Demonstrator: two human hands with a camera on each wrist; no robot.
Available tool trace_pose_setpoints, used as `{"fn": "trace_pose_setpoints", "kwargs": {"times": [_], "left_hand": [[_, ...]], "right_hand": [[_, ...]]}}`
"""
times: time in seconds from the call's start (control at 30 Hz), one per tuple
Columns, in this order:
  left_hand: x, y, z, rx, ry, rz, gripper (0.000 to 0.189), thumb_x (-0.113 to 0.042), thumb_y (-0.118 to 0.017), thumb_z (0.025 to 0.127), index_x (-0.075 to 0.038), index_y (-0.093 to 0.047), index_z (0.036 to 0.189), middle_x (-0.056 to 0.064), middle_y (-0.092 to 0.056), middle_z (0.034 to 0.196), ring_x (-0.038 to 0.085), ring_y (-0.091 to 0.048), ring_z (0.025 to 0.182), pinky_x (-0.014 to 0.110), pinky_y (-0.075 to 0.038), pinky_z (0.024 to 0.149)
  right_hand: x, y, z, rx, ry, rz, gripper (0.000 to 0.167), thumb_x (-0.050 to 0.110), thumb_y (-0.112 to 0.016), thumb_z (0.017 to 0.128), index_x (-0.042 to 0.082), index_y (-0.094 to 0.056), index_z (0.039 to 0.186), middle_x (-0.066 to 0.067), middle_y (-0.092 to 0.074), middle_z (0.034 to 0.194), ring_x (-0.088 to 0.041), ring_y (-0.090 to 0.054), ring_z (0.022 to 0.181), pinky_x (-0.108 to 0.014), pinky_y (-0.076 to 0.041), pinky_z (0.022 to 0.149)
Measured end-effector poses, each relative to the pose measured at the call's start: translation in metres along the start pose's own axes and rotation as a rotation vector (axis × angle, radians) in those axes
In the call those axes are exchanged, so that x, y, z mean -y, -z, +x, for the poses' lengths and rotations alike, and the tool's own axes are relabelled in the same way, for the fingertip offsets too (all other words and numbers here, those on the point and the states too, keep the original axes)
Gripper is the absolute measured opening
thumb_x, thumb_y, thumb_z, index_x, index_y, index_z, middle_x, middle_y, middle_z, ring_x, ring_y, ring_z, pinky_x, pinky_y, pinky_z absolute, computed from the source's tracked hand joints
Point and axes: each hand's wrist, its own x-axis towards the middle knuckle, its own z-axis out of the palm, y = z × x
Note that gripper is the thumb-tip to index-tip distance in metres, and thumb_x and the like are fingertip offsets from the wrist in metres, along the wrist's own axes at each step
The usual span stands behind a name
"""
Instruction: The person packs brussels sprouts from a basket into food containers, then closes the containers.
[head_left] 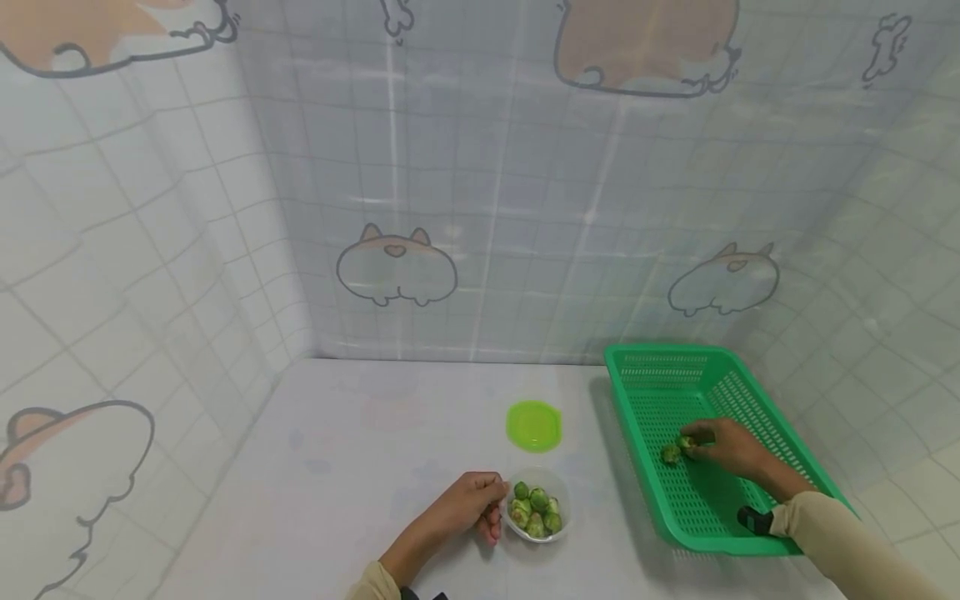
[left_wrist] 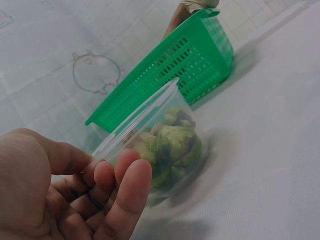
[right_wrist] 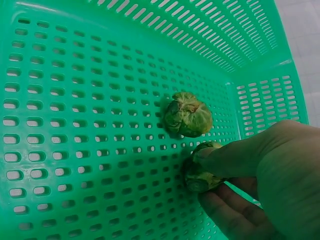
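Note:
Inside the green basket, my right hand pinches a Brussels sprout between thumb and fingers, low over the slotted floor. A second Brussels sprout lies loose right beside it. On the table, a clear round plastic tub contains several Brussels sprouts. My left hand pinches the tub's rim at its left side, thumb on the edge and fingers curled below, as the left wrist view shows. The tub's base appears to rest on the table.
A lime-green round lid lies flat on the white table behind the tub. The basket stands at the right, against the patterned wall covering. Its raised side lies between the tub and my right hand.

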Motion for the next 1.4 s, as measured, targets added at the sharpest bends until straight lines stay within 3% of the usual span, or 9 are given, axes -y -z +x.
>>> {"fn": "trace_pose_setpoints", "kwargs": {"times": [0.43,0.73,1.4], "left_hand": [[0.000,-0.002,0.000,-0.004,-0.008,-0.004,0.038,-0.026,-0.053,0.106,0.003,-0.054,0.082,0.004,-0.056,0.065,0.015,-0.062,0.053,0.031,-0.059,0.051],[-0.001,-0.003,-0.001,-0.006,-0.009,0.004,0.036,-0.025,-0.051,0.106,0.001,-0.055,0.082,0.004,-0.056,0.065,0.016,-0.062,0.054,0.032,-0.059,0.052],[0.000,-0.004,-0.001,-0.001,-0.014,-0.009,0.036,-0.026,-0.053,0.106,0.001,-0.055,0.082,0.004,-0.056,0.065,0.015,-0.062,0.054,0.030,-0.058,0.051]], "right_hand": [[0.005,0.004,-0.004,-0.042,0.027,0.036,0.035,0.010,-0.074,0.091,-0.006,-0.067,0.122,-0.023,-0.070,0.113,-0.043,-0.066,0.103,-0.056,-0.057,0.079],[0.010,0.006,-0.005,-0.047,0.004,0.127,0.040,0.018,-0.073,0.093,-0.002,-0.066,0.127,-0.022,-0.068,0.120,-0.045,-0.063,0.111,-0.056,-0.057,0.084],[0.023,0.013,-0.003,-0.048,-0.019,0.195,0.042,0.027,-0.071,0.096,0.006,-0.065,0.131,-0.017,-0.067,0.127,-0.043,-0.060,0.120,-0.058,-0.054,0.089]]}}
